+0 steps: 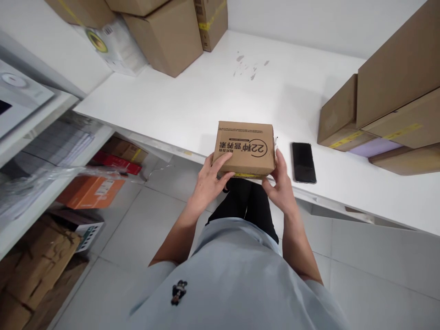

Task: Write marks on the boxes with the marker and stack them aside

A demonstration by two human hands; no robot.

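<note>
A small brown cardboard box (pixel 240 149) with dark printing, upside down from my side, lies at the front edge of the white table (pixel 275 98). Yellow tape shows along its near lower edge. My left hand (pixel 208 181) grips the near left corner, the thumb and a finger on the box's near side and top. Against its right side is my right hand (pixel 281 183), with fingers round the near right corner. Some of its fingertips are hidden behind the box. A black phone (pixel 304 162) lies face up just right of my right hand.
Brown cartons (pixel 168 36) and a white box (pixel 115 46) stand at the back left. More stacked cartons (pixel 395 91) are on the right. Left of the table, a shelf unit (pixel 65 183) holds a white appliance (pixel 20 94); an orange box (pixel 91 191) sits low beside it.
</note>
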